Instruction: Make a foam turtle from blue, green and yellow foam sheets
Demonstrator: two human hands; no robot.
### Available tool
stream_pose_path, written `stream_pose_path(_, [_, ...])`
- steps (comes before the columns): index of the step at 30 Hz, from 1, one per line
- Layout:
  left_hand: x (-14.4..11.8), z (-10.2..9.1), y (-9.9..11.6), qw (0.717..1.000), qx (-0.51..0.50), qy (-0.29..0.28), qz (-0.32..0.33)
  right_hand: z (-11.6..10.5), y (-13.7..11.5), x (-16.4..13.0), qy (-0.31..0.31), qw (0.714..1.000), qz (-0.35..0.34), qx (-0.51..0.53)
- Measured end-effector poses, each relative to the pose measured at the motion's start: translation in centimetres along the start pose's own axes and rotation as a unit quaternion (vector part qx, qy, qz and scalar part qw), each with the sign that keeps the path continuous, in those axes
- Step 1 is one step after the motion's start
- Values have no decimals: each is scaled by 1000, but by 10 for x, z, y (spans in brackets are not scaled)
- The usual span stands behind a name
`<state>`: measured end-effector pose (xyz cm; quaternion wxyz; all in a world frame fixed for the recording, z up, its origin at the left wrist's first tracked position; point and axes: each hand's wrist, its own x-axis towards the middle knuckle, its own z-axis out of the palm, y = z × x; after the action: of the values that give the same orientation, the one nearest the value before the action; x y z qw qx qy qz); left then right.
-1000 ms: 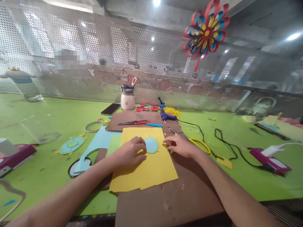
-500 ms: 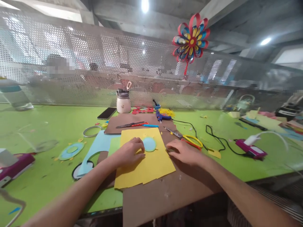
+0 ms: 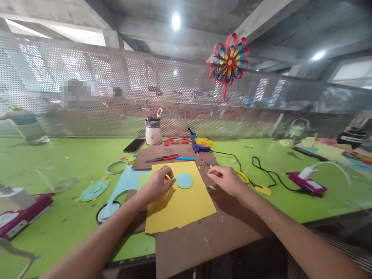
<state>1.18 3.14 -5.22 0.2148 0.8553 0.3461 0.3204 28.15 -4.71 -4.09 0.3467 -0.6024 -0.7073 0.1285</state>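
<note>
A sheet of yellow paper lies on brown cardboard, with a round light-blue paper disc on it. At the disc's left, my left hand is over the yellow sheet, fingers bent and the thumb a little apart; I see nothing held. My right hand hovers beside the sheet's right edge with fingertips drawn together; whatever is between them, if anything, is hidden. Under those fingertips is a small pale-green scrap. Scissors with yellow handles are partly covered by my right hand.
Farther back lie red-handled scissors, a blue glue gun, a phone and a white bottle. A blue rayed paper ring and a tape roll sit left. Purple power strips flank the workspace. A paper flower hangs above.
My right hand has lifted slightly and its fingers have drawn together, leaving the green scrap in sight. My left hand has shifted a little and curled more. The whole view has tilted up.
</note>
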Motion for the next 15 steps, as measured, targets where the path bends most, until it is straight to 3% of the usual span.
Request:
stream_pose_path(5, [4, -13, -8, 992, -59, 95, -55, 16, 8, 24, -60, 998, -11, 21])
stream_pose_path(9, [6, -25, -9, 971, -154, 143, -114, 25, 6, 37, -55, 997, -26, 52])
stream_pose_path(12, [5, -29, -3, 949, -248, 136, -144, 32, -7, 45, -39, 993, -39, 104])
stream_pose_path(15, [3, -29, 5, 924, -334, 87, -164, 41, -29, 54, -27, 983, -41, 179])
